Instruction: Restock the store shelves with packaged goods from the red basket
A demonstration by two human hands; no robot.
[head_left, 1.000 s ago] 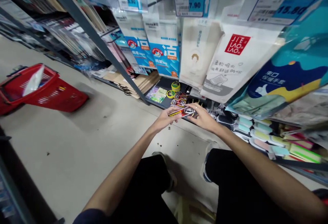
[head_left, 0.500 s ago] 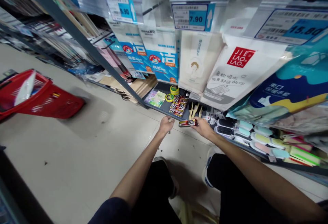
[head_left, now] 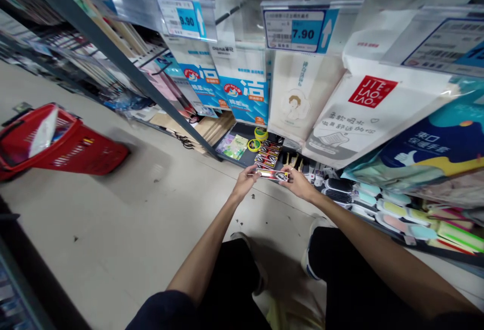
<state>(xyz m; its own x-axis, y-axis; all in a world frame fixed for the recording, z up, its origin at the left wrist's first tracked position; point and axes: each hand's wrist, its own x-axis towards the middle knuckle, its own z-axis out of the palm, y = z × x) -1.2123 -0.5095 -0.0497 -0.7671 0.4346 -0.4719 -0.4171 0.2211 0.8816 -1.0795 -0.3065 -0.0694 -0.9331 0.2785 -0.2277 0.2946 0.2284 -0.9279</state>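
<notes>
A small, long printed box (head_left: 271,174), dark red and black with a glare on its face, is held level between my two hands. My left hand (head_left: 245,181) pinches its left end. Closed on the right end is my right hand (head_left: 297,183). Just beyond the box, on the bottom shelf, lie several similar small boxes (head_left: 267,156) in a stack. Behind and left of them are round yellow-rimmed tins (head_left: 254,145) and a green and purple packet (head_left: 233,147). Wooden-handled brushes (head_left: 292,159) sit right of the stack, partly hidden by my right hand.
A red shopping basket (head_left: 86,151) holding a white bag stands on the floor at left. Packaged cloths (head_left: 244,93) hang over the low shelf, under price tags (head_left: 297,30). Hairbrushes (head_left: 338,191) fill the shelf at right. A grey shelf post (head_left: 151,95) slants down at left.
My left hand, apart from the box before, has moved right and taken its left end. The box's printed face has tilted up toward me. The view has shifted slightly.
</notes>
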